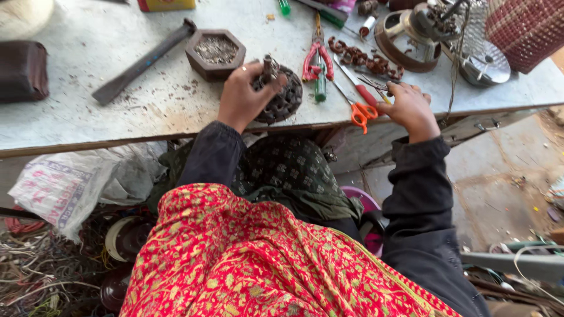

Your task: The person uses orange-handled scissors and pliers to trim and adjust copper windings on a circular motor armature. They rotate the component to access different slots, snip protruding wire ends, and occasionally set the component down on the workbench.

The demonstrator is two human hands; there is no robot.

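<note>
Head view: scuffed grey workbench (pixel 117 111), tool clutter, dirt floor (pixel 499 188).

On the worktop (pixel 88 117), the scissors (pixel 359 105) lie right of the round motor part (pixel 282 97); the hexagonal box (pixel 215 53) sits behind it; pliers (pixel 317 58) between.

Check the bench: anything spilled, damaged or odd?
Yes: dark grit and filings lie scattered over the worktop beside the hexagonal tray, and its front edge looks worn and stained. The tools lie loose, none visibly broken.
</note>
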